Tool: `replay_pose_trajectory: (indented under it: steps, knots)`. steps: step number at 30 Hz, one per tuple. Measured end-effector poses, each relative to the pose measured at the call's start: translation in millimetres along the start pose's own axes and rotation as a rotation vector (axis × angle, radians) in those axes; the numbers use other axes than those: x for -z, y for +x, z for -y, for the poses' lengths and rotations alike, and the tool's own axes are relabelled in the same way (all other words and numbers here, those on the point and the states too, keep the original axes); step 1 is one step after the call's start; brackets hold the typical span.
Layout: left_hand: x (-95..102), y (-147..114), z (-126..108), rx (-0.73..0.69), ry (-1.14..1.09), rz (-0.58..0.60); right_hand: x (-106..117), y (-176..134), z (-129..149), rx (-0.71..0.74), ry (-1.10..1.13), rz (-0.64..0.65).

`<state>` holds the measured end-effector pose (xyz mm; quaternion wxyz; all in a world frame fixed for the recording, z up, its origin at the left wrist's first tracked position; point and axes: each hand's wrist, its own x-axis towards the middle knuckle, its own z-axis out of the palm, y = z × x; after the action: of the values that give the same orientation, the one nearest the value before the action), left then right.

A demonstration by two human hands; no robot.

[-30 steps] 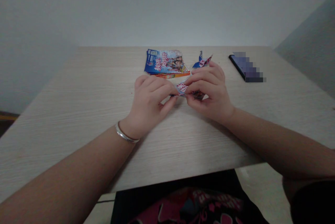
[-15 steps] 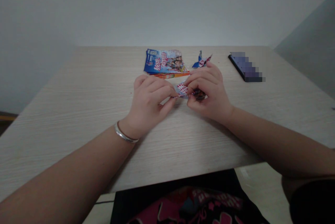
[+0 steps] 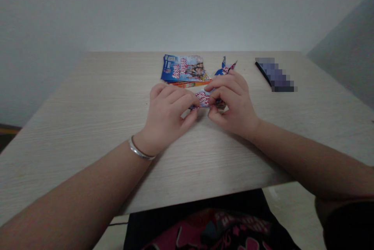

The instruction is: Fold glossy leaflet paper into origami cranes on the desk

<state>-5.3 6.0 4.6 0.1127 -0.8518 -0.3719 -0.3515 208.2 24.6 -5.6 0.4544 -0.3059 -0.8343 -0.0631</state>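
Between my two hands is a small piece of folded printed paper, blue and white with red lettering. My left hand, a silver bangle on its wrist, pinches the paper's left end between thumb and fingers. The right end is pinched by my right hand, whose fingers cover part of it. Just behind the right fingers stands a folded paper crane in blue and red, its lower part hidden by that hand.
A stack of printed flyers lies behind my hands, an orange-edged sheet showing under it. To the right rests a dark phone-like object, its top blurred out. The pale wooden table meets a wall at the back.
The left fingertips have shifted slightly to the right along the paper, and the paper has turned a little. Both hands keep hold of it in nearly the same place.
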Motion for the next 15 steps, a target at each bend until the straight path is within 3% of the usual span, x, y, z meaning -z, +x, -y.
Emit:
replay_pose_trajectory:
  steps: [10,15]
  knots:
    - [0.1,0,2,0.006,-0.065,-0.043,-2,1,-1,-0.013,0.079,0.049]
    - [-1.2,-2,5,0.084,-0.07,-0.052,-2,-4,-11,-0.113,0.131,0.03]
